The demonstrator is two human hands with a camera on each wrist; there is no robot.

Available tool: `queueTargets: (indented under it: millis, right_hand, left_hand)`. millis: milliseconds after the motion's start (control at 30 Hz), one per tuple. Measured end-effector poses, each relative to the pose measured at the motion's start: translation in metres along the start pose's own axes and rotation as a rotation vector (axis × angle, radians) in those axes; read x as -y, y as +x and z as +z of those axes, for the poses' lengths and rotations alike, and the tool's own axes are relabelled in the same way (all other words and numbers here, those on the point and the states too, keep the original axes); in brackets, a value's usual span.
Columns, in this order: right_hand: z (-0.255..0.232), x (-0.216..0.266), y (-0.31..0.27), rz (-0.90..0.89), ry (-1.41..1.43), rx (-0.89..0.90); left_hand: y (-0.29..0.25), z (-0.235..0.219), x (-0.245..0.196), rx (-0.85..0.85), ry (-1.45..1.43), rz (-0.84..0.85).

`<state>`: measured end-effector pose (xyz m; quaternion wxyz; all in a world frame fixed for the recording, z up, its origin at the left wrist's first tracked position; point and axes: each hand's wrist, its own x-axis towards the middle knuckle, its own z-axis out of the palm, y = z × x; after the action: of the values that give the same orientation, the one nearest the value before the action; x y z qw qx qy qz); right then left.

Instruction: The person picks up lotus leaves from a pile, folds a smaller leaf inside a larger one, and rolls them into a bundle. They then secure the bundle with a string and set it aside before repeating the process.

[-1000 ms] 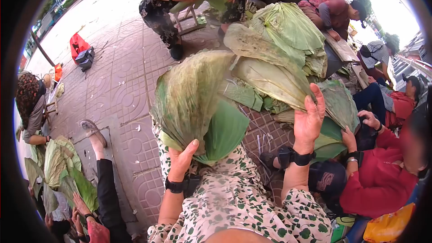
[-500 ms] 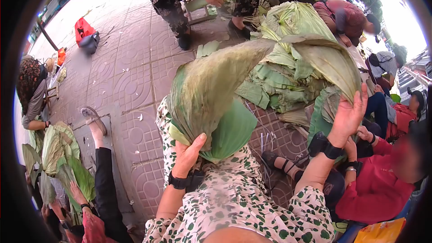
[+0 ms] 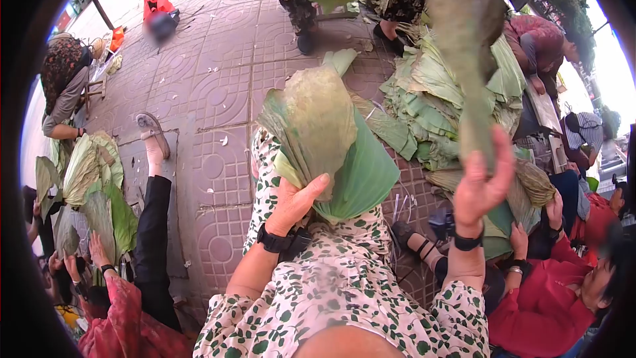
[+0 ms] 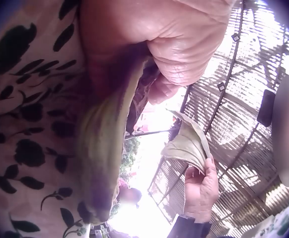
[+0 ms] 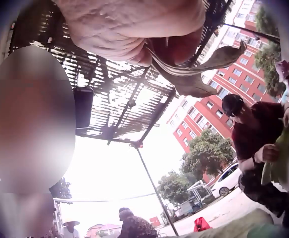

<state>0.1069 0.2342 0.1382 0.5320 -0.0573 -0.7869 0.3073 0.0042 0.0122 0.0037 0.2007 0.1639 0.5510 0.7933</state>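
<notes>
Lotus leaves: the heap (image 3: 437,93) on the paving is the largest mass, pale green, flat-folded, lying well apart from both hands, ahead and to the right.

Folded bundle (image 3: 331,146): fan-shaped stack, dull olive on the outer face, brighter green on the inner leaf; held upright over the lap. Left hand (image 3: 295,202) grips its narrow lower end, thumb across the front, fingers curled behind. Bundle rises above the fingers.

Single leaf (image 3: 467,46): long, grey-green, motion-blurred, hanging point-down from high in the frame. Right hand (image 3: 480,189) is raised and holds its lower end; the leaf stands above the fingers (image 3: 503,152).

View differences: head view gives the layout, the heap, and the seated people around it. Left wrist view shows the left hand (image 4: 159,44) close, fingers clenched over the folded leaf edge (image 4: 105,144), and the right hand (image 4: 201,191) beyond, pinching the pale leaf (image 4: 189,144). Right wrist view shows the right hand (image 5: 134,29) from below, fingers closed on the leaf stem end (image 5: 199,69), with a slatted canopy (image 5: 109,99) overhead.
</notes>
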Motion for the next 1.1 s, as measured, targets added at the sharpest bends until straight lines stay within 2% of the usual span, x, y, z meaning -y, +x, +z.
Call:
queueTargets:
  millis: [33,67,100,133,200,267,400,467,500,533,600,633,667,733,767,800,867,933,1100]
  right_hand:
    - [0.019,0.008,-0.018,0.022,-0.022,0.370]
    - [0.043,-0.001,-0.037,-0.162,0.029,0.646]
    - [0.059,-0.011,-0.062,-0.235,0.076,0.919]
    - [0.071,-0.012,-0.083,-0.252,0.032,0.945]
    - [0.077,-0.014,-0.091,-0.235,0.041,0.900]
    - [0.076,-0.017,-0.089,-0.102,0.102,0.850]
    - [0.072,-0.023,-0.083,-0.070,0.119,0.785]
    - [0.070,-0.026,-0.082,0.522,0.329,0.682]
    - [0.071,-0.026,-0.080,0.702,0.425,0.623]
    - [0.073,-0.025,-0.080,0.700,0.427,0.627]
    - [0.078,-0.023,-0.079,0.786,0.599,0.440]
    - [0.080,-0.019,-0.079,0.838,0.637,0.414]
    - [0.081,-0.015,-0.079,0.840,0.637,0.414]
    - [0.083,-0.011,-0.080,0.819,0.584,0.551]
    - [0.083,-0.013,-0.083,0.667,0.499,0.647]
    - [0.085,-0.016,-0.086,0.670,0.500,0.651]
    - [0.088,-0.019,-0.091,0.121,0.175,0.692]
    - [0.086,-0.014,-0.094,0.161,0.197,0.728]
    - [0.081,-0.009,-0.096,0.057,0.121,0.814]
  left_hand:
    - [-0.001,-0.001,0.001,-0.007,0.012,-0.013]
    - [-0.001,-0.001,-0.001,-0.015,0.015,-0.009]
    - [-0.001,-0.001,-0.003,0.009,0.043,-0.013]
    - [-0.001,-0.001,-0.005,0.035,0.073,-0.020]
    - [-0.001,-0.001,-0.004,0.027,0.074,-0.009]
    - [0.000,0.000,-0.006,0.043,0.071,-0.008]
    - [-0.001,-0.001,-0.009,0.069,0.073,-0.046]
    - [-0.001,-0.001,-0.010,0.077,-0.019,-0.026]
    - [-0.002,-0.002,-0.011,0.072,-0.020,-0.024]
    - [-0.002,-0.003,-0.011,0.104,-0.056,-0.038]
    - [-0.001,-0.004,-0.013,0.136,-0.091,-0.051]
    - [-0.002,-0.003,-0.014,0.156,-0.102,-0.043]
    - [-0.003,-0.003,-0.015,0.176,-0.112,-0.036]
    - [-0.003,-0.007,-0.014,0.200,-0.121,-0.052]
    - [-0.003,-0.009,-0.013,0.222,-0.132,-0.065]
    - [-0.004,-0.011,-0.011,0.218,-0.132,-0.067]
    - [-0.005,-0.014,-0.008,0.223,-0.111,-0.094]
    - [-0.005,-0.014,-0.008,0.229,-0.125,-0.084]
    - [-0.005,-0.013,-0.009,0.256,-0.166,-0.078]
